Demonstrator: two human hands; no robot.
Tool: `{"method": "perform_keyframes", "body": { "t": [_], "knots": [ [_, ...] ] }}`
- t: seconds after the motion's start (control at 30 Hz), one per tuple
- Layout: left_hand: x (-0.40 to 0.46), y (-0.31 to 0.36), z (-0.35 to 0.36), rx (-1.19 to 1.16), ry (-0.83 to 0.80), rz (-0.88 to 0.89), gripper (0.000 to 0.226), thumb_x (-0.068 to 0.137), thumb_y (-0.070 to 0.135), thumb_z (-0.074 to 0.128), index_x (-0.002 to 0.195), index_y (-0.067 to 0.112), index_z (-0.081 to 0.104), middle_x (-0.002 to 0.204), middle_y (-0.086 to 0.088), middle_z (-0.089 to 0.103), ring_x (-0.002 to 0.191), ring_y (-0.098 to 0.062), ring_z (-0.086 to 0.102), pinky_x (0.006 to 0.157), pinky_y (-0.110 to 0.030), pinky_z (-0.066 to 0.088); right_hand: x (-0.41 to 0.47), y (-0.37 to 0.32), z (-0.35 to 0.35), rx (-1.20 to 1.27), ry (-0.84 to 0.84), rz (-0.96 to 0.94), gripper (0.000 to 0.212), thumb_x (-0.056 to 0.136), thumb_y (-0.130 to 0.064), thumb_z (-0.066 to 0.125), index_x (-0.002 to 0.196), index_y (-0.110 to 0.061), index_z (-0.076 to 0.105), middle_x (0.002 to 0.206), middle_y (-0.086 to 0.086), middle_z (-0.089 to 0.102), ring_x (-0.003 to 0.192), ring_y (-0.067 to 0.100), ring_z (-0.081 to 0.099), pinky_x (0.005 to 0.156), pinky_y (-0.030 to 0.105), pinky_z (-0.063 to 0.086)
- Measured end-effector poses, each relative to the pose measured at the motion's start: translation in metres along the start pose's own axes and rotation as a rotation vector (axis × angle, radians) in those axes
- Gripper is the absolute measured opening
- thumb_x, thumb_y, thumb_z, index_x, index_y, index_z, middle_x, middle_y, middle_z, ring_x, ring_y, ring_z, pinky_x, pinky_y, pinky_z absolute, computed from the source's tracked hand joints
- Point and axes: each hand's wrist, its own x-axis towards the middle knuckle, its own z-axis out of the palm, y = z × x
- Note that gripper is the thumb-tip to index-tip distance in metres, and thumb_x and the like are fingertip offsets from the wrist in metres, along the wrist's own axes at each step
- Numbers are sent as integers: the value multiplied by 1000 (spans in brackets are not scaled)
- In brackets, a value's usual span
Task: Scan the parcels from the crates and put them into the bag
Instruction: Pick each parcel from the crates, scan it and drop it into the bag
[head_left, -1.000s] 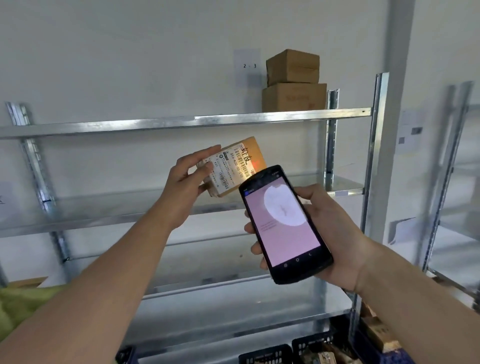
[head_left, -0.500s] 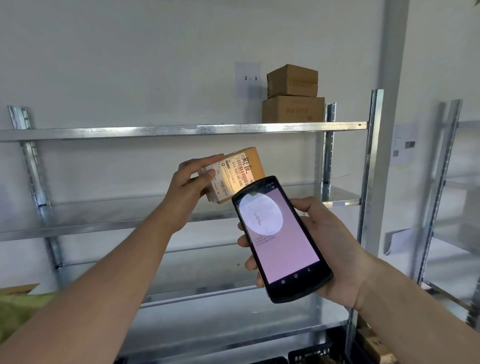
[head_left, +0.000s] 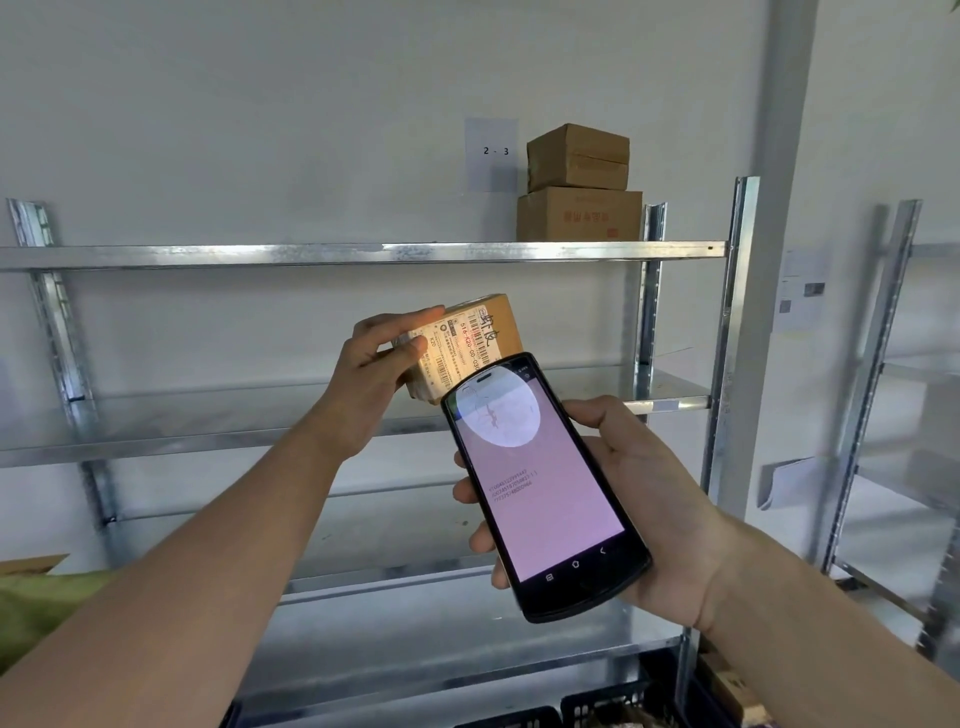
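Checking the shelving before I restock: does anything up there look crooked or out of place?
The upper cardboard box on the top shelf sits skewed on the larger box below it, its corner turned outward. The shelves themselves look level.

Lower right corner of the small brown cardboard parcel (head_left: 480, 340) is behind the black handheld scanner (head_left: 545, 486); its left end sits under the left hand (head_left: 371, 371). Label print mostly too small to read. Scanner's text lines illegible, round preview blurred. Dark plastic crates (head_left: 608, 709) cut off by the bottom edge, contents unclear. Green bag (head_left: 47, 608) cropped at the left edge.
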Motion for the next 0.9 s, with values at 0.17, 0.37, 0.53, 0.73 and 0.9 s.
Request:
{"method": "perform_keyframes", "body": {
  "t": [0.17,0.37,0.53,0.73,0.9],
  "knots": [
    [2,-4,10,4,11,-15,35,106,5,59,129,24,77,143,-15,48,132,-20,59,98,-36,60,-4,-4,-12,32,4,-14,64,99,-56,44,126,-8,76,120,26,72,91,42,70,77,48,61],
    [14,-11,18,20,41,-5,36,105,3,59,129,22,77,144,-17,45,133,-22,60,94,-33,60,-14,-7,-24,25,-6,-2,63,99,-56,41,114,-10,82,116,25,74,84,40,71,79,49,61],
    [25,-17,25,11,48,-6,35,105,4,59,129,23,77,145,-17,46,131,-19,61,92,-29,58,-17,-10,-31,34,-19,4,62,97,-55,44,115,-9,81,117,25,74,85,40,71,79,49,62],
    [36,-23,30,44,72,7,36,106,6,60,128,28,77,144,-16,48,135,-21,58,92,-28,58,-19,-13,-37,35,-31,-5,63,98,-53,44,119,-5,78,111,27,72,81,40,71,79,49,59],
    [39,-18,38,39,115,-9,37,106,5,58,126,30,78,143,-12,49,134,-18,58,88,-22,58,-22,-17,-36,39,-12,-7,58,93,-53,45,89,-10,85,93,22,76,72,38,72,73,46,61]
  ]
}}
